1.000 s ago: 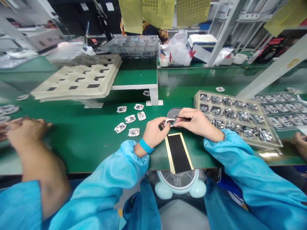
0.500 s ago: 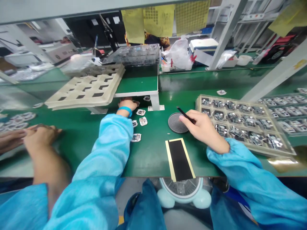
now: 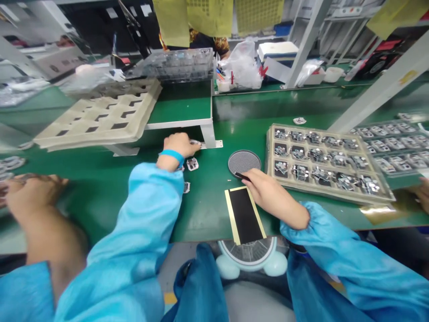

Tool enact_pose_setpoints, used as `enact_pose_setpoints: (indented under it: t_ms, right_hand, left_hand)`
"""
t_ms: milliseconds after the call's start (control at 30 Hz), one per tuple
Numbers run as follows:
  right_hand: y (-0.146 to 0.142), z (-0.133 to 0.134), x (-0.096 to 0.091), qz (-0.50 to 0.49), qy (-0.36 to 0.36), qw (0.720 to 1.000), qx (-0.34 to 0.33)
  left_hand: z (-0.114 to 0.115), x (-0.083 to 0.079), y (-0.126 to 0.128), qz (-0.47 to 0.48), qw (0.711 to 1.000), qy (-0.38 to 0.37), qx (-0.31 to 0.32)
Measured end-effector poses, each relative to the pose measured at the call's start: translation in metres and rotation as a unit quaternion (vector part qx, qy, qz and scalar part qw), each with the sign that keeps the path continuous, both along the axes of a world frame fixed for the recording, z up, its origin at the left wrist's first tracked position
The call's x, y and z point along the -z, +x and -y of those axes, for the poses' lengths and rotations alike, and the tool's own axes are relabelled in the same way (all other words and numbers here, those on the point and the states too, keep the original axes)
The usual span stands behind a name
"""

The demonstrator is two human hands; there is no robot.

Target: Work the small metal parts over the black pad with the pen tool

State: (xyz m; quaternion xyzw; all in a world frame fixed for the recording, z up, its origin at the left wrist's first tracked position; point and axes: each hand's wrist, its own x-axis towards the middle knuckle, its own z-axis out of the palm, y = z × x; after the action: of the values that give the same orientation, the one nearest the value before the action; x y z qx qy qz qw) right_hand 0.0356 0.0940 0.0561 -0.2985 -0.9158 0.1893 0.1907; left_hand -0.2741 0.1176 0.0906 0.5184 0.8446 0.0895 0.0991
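Right hand (image 3: 268,191) drawn back, pinching black tool (image 3: 242,176) by round perforated disc (image 3: 244,161); left hand (image 3: 177,146) beside white part (image 3: 195,142), grip unclear.

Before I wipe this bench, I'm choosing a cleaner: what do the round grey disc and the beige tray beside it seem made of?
Round grey disc: matte plastic or metal; its dull, gridded surface leaves that open. Beige tray: probably moulded plastic, slightly glossy, from its translucent-looking edge and shaped pockets.

L hand (image 3: 177,145) pt. hidden, co-wkr sleeve (image 3: 27,293) cut off
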Motion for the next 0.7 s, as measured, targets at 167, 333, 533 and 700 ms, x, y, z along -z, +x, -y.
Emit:
enact_pose_setpoints:
  t_ms: [167,333,533,700]
  right_hand:
    - [-0.016,-0.008,0.011,0.137,0.046,0.988,0.057]
    - [-0.013,-0.009,0.011,0.136,0.042,0.988,0.052]
    - [0.021,0.008,0.003,-0.062,-0.046,0.997,0.026]
    - [0.057,0.021,0.002,-0.212,-0.14,0.958,0.134]
  left_hand:
    - [0.087,0.004,0.055,0.182,0.944,0.006,0.274]
    - [0.135,0.027,0.092,0.287,0.85,-0.042,0.44]
    - [0.134,0.034,0.082,0.298,0.845,-0.035,0.444]
    - [0.118,0.026,0.093,0.327,0.866,0.0,0.378]
